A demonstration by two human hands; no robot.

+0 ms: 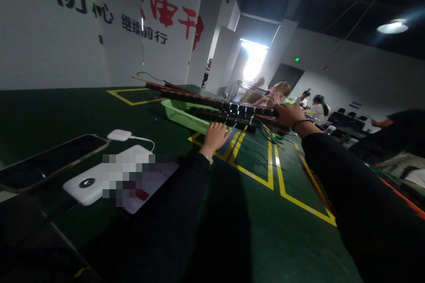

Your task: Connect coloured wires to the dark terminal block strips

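My right hand (pixel 288 114) is closed around the near end of a long, dark wire harness (pixel 206 99), a bundle with brown-red strands and black bands. It stretches leftward above a light green perforated basket (pixel 186 116). Loose coloured wires (pixel 267 135) with lugs hang below my right hand. At the basket's near right corner is my left hand (pixel 215 136), fingers extended over the rim and thumb apart. Whether it touches the rim or the wires there, I cannot tell. More dark bundles lie under the raised one, partly hidden by it.
On the green table (pixel 265 230), yellow tape (pixel 252 177) marks out rectangles. To the left lie a white power bank (pixel 96 181), a phone (pixel 156 185), a dark phone-like device (pixel 56 159) and a small white case (pixel 119 135) with a cable. Several people sit beyond.
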